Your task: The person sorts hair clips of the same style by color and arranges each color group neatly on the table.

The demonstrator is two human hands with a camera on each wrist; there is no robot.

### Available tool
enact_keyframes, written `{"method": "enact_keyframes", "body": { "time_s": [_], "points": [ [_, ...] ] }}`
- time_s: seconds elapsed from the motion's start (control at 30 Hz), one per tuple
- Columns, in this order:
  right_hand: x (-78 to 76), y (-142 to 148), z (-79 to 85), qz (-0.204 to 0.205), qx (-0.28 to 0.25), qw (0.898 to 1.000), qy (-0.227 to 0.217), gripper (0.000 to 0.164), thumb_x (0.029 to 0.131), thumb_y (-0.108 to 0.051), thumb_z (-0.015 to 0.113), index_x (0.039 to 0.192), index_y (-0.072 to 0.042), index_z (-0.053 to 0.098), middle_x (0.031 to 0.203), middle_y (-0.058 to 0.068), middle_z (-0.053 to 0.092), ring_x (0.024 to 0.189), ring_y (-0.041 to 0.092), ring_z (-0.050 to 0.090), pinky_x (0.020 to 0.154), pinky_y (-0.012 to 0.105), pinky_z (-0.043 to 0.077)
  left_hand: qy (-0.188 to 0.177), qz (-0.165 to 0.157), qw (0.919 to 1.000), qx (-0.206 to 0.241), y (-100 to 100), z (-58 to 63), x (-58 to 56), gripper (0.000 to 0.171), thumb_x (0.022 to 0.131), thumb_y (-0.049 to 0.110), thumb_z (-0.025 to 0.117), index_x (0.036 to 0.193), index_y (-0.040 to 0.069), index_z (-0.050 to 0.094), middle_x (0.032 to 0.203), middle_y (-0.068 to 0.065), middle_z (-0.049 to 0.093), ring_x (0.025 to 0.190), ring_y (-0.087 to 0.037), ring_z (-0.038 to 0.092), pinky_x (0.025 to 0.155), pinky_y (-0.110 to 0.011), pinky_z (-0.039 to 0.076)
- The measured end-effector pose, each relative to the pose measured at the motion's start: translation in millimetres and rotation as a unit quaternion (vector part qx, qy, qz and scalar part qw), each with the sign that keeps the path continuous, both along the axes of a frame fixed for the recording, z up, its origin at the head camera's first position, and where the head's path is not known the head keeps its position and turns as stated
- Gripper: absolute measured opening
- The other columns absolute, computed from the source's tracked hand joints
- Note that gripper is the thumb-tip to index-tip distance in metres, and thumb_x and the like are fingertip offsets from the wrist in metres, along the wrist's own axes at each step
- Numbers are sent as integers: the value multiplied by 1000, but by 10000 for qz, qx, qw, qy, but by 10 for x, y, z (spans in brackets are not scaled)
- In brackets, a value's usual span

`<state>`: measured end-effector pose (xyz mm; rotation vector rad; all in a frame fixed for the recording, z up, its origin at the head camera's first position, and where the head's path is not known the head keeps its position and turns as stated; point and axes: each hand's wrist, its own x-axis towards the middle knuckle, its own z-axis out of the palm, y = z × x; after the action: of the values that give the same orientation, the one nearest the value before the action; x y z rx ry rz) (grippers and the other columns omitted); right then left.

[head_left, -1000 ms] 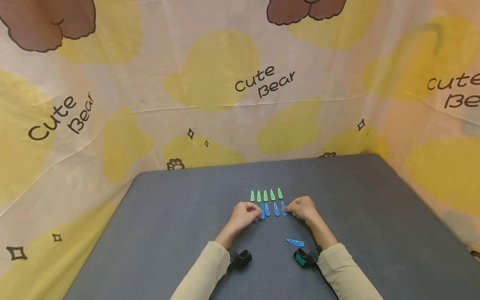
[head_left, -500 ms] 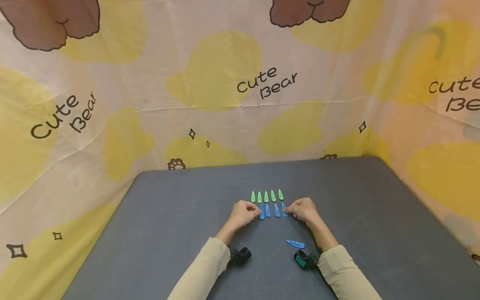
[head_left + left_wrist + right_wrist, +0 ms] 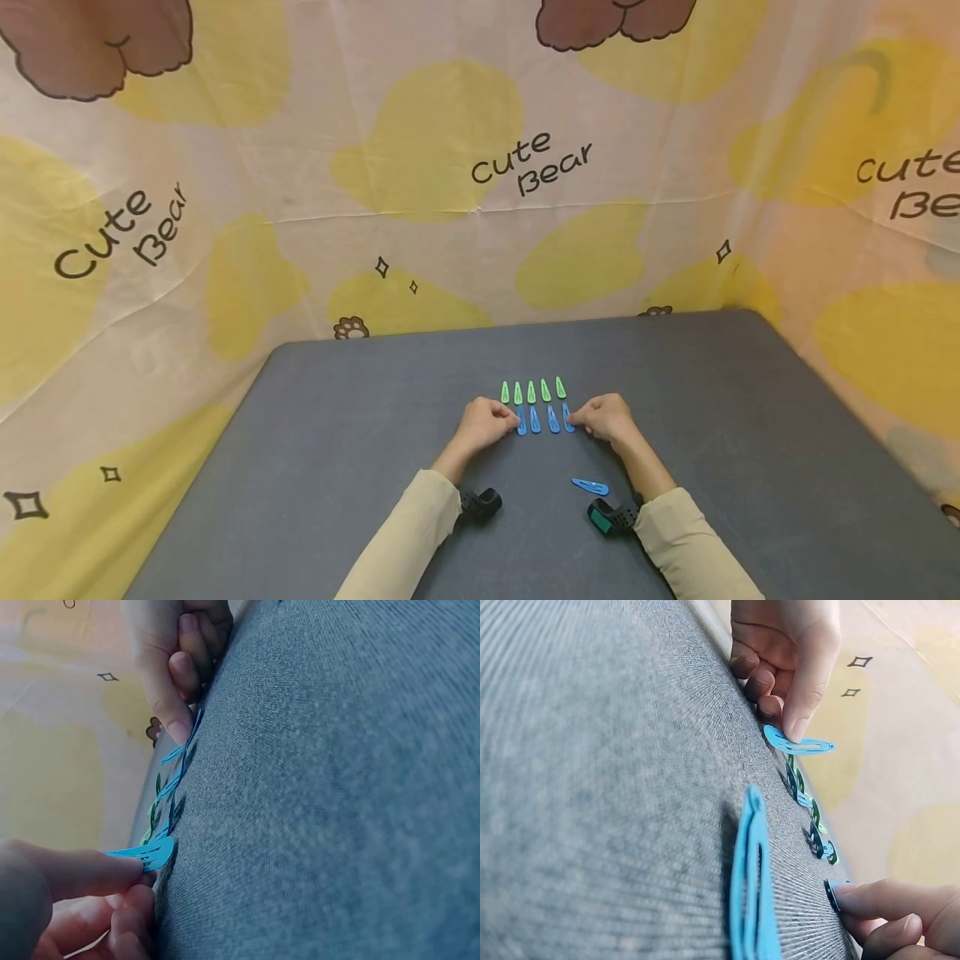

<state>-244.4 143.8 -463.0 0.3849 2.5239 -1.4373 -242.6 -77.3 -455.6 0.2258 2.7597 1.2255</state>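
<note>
Five-petal-free rows of snap hair clips lie on the grey table: green hair clips [image 3: 531, 392] behind, blue hair clips [image 3: 535, 420] in front. My left hand [image 3: 486, 423] pinches the leftmost blue hair clip [image 3: 799, 741] between thumb and fingers, its narrow end pointing at the green row. My right hand [image 3: 606, 417] has thumb and fingertips at the rightmost blue hair clip [image 3: 568, 417], which they partly cover. Nearer the wrists, one more blue hair clip [image 3: 590, 486] lies alone, slanted; it looms large in the right wrist view [image 3: 754, 885].
The grey table [image 3: 360, 467] has a patterned cloth [image 3: 427, 167] hanging behind it and along its sides. Each wrist wears a black camera strap, the left strap [image 3: 480, 505] and the right strap [image 3: 613, 515] both close over the tabletop.
My left hand has shifted slightly left with the leftmost blue hair clip, widening its gap to the neighbouring clip. My right hand stays at the rightmost clip.
</note>
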Motion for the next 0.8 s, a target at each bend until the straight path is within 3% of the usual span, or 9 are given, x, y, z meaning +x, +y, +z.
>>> {"method": "enact_keyframes", "body": {
  "time_s": [0.17,0.47,0.8],
  "points": [
    [4,-1,-1,5,-1,10000,-1,27,78,-18,76,59,-9,59,47,-6,44,42,7,34,42,23,25,13,52,9999,-117,6,-6,-4,16,84,18,71,80,4,77,74,-8,72,60,-7,50,56,-20,39],
    [20,-5,13,-8,46,10000,68,25,80,-18,76,61,-8,62,48,-5,44,44,7,36,44,23,26,-179,285,9994,-112,11,-11,-17,15,83,18,72,79,5,77,60,-2,65,51,-6,49,50,-20,38],
    [9,-2,14,-32,44,10000,38,27,80,-18,76,60,-8,60,47,-5,44,44,7,35,43,23,25,-78,559,9983,-164,30,10,-4,16,79,19,74,72,6,77,51,3,58,47,-6,47,48,-21,35]
  ]
}}
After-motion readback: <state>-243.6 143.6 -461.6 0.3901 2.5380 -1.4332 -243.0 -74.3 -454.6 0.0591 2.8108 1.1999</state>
